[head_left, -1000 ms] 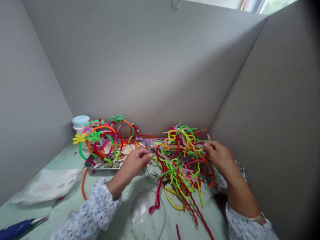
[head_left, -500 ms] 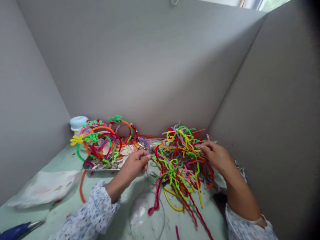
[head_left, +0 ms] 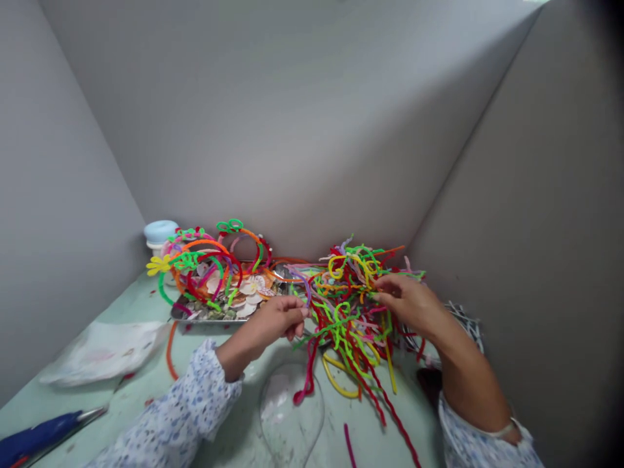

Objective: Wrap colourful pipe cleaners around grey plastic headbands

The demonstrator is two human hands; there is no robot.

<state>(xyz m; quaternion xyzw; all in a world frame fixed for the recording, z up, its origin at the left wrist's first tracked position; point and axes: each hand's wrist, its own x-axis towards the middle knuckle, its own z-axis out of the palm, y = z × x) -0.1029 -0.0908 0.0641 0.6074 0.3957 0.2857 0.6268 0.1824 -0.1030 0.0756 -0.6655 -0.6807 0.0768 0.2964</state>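
Note:
A purple pipe cleaner [head_left: 307,290] is pinched in my left hand [head_left: 275,323], its curved end rising above the fingertips. My right hand [head_left: 407,300] reaches into the right side of a tangled pile of coloured pipe cleaners [head_left: 344,325], thumb and fingers a little apart; nothing is clearly held between them. Left of the pile, hoops of twisted pipe cleaners [head_left: 207,260], one with a yellow flower, rest on a metal tray [head_left: 214,321] filled with shells and stones.
A clear round plastic piece [head_left: 291,416] lies in front of the pile. On the left are a white plastic bag [head_left: 104,351], a blue-handled tool [head_left: 43,437] and a tub with a light blue lid [head_left: 160,231]. Silvery strips [head_left: 465,325] lie beyond my right forearm. Grey panels enclose the table.
My right hand has shifted left, further over the pile, and its fingers have parted. My left hand keeps the purple pipe cleaner, a little further right. The view has tilted slightly down.

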